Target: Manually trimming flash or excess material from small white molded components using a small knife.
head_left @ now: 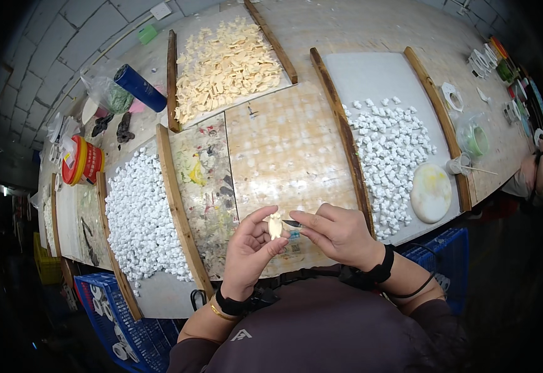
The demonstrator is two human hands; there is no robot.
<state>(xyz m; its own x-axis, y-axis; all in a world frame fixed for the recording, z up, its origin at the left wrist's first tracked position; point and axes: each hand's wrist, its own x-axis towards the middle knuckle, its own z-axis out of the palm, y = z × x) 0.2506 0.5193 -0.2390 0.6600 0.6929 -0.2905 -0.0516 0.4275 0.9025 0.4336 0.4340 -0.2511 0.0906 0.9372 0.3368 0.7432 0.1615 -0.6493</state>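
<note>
Between the thumb and fingers of my left hand (251,252) is a small cream-coloured figurine (276,227), held upright. My right hand (343,235) pinches a small knife (292,223) with a dark pointed blade. Its tip is close beside the figurine's upper part; whether it touches cannot be made out. The knife's handle is hidden in my right fingers. Both hands are above the near edge of the stained wooden worktable (287,155).
Wooden strips border a tray of cream pieces (225,74) at the back, with white pieces (141,217) left and more white pieces (389,155) right. A round pale slab (432,193) lies at right. A blue cylinder (139,87) and red-yellow bucket (83,163) stand left. Blue crates (150,336) are below.
</note>
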